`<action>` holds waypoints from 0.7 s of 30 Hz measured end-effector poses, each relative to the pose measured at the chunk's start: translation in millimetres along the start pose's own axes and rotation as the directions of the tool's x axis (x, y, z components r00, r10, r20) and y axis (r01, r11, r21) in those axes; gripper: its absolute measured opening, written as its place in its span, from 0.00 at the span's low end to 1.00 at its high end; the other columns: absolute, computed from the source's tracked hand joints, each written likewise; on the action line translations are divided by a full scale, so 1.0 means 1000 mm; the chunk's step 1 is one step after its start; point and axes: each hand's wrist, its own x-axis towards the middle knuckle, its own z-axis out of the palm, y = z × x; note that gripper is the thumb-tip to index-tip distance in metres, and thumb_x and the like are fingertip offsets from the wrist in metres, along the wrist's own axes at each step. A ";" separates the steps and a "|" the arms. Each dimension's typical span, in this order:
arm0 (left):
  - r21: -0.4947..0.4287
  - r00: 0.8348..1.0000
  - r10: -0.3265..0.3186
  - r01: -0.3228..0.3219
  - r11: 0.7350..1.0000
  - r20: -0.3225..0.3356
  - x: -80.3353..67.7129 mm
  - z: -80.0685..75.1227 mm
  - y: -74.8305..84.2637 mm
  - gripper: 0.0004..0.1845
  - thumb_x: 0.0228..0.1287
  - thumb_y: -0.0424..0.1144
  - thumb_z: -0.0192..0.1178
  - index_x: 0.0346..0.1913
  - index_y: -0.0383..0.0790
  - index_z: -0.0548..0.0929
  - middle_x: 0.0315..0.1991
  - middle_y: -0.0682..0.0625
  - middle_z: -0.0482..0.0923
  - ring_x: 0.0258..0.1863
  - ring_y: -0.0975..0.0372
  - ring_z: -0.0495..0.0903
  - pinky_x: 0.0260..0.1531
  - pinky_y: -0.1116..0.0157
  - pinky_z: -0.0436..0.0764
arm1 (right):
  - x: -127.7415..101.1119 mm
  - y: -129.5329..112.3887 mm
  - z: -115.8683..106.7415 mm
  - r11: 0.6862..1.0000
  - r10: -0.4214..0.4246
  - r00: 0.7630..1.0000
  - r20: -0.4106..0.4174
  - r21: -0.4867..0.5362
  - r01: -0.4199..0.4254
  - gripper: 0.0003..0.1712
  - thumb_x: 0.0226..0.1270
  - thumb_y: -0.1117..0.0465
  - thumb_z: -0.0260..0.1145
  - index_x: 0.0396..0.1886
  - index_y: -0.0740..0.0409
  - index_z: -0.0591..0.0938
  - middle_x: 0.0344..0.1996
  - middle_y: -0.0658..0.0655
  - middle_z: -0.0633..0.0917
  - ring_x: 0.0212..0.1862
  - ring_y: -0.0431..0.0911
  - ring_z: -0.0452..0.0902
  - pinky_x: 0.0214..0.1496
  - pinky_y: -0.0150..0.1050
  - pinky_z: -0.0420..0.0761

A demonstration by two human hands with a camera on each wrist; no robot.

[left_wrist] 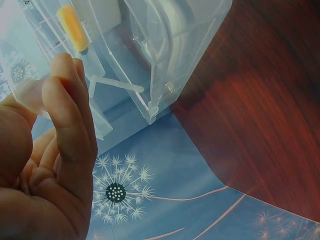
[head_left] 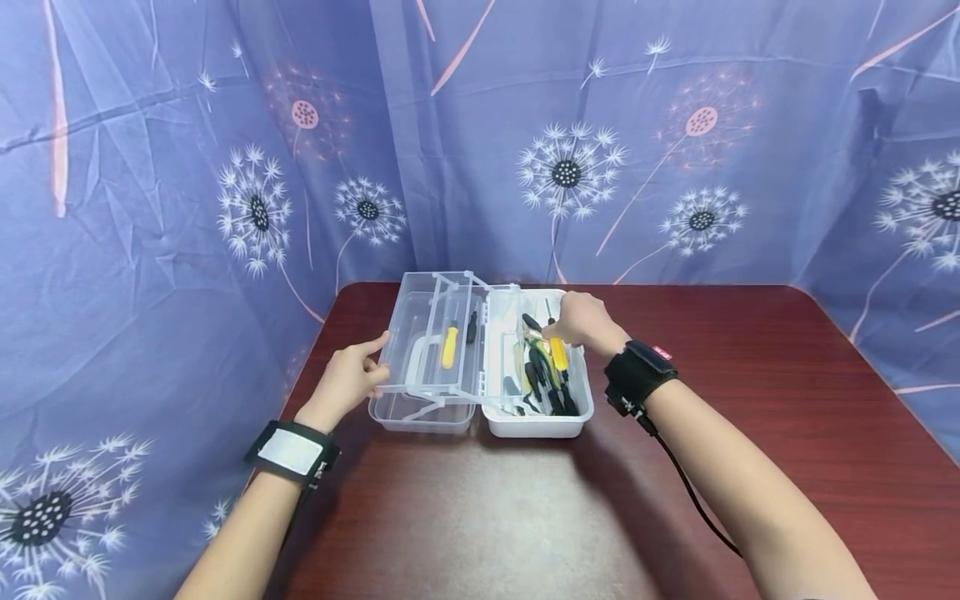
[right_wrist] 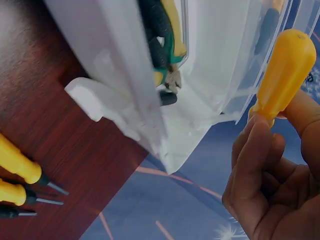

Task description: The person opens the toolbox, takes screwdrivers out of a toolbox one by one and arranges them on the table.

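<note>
In the head view my left hand (head_left: 347, 375) grips the left edge of a clear plastic flap (head_left: 406, 329) on the opened toolbox, thumb and fingers at its rim. My right hand (head_left: 583, 319) is over the white toolbox base (head_left: 534, 428). It pinches a screwdriver (right_wrist: 285, 70) near the neck of the yellow handle, with the handle's butt end free. Inside the base lie several dark-handled tools (head_left: 551, 387) and green-and-yellow pliers (right_wrist: 167, 45). A yellow screwdriver (head_left: 449, 347) and a black-handled tool (head_left: 472, 327) show through the clear plastic.
Yellow-handled screwdrivers (right_wrist: 17, 160) and a black one (right_wrist: 9, 212) lie on the red-brown table beside the base, in the right wrist view. Dandelion-print cloth (head_left: 480, 167) hangs behind and left of the table (head_left: 735, 375). A cable (head_left: 690, 492) runs along the right forearm.
</note>
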 end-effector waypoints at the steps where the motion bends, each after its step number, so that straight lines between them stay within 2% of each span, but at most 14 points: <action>1: -0.003 1.000 -0.001 0.001 1.000 0.002 0.000 0.000 0.000 0.33 0.59 0.32 0.57 0.70 0.40 0.66 0.19 0.45 0.82 0.15 0.61 0.82 0.19 0.69 0.77 | 0.000 0.003 0.000 1.000 0.004 1.000 -0.002 0.001 -0.004 0.27 0.57 0.49 0.68 0.06 0.50 0.67 0.05 0.46 0.66 0.14 0.41 0.69 0.21 0.32 0.63; 7: -0.010 1.000 0.000 0.000 1.000 0.005 0.000 0.000 0.000 0.33 0.58 0.32 0.57 0.70 0.40 0.66 0.19 0.45 0.82 0.16 0.59 0.83 0.18 0.69 0.76 | -0.004 0.019 -0.002 0.999 0.037 0.999 -0.010 -0.010 -0.037 0.24 0.57 0.49 0.68 0.08 0.53 0.70 0.07 0.46 0.63 0.16 0.42 0.64 0.25 0.35 0.63; 14: 0.000 1.000 0.004 -0.004 1.000 0.001 0.001 0.000 0.000 0.33 0.58 0.31 0.57 0.70 0.39 0.66 0.19 0.45 0.82 0.17 0.56 0.84 0.17 0.69 0.75 | -0.009 0.036 -0.004 0.999 0.043 0.998 -0.034 0.029 -0.043 0.25 0.56 0.52 0.68 0.09 0.52 0.66 0.10 0.46 0.58 0.16 0.42 0.57 0.22 0.34 0.61; 21: -0.001 1.000 0.007 -0.007 1.000 0.002 0.000 0.000 0.000 0.33 0.58 0.31 0.57 0.70 0.39 0.66 0.19 0.45 0.82 0.16 0.59 0.83 0.17 0.69 0.75 | -0.015 0.056 -0.005 0.995 0.084 0.996 0.003 0.052 -0.084 0.22 0.57 0.51 0.68 0.10 0.55 0.72 0.09 0.47 0.62 0.17 0.44 0.65 0.23 0.35 0.66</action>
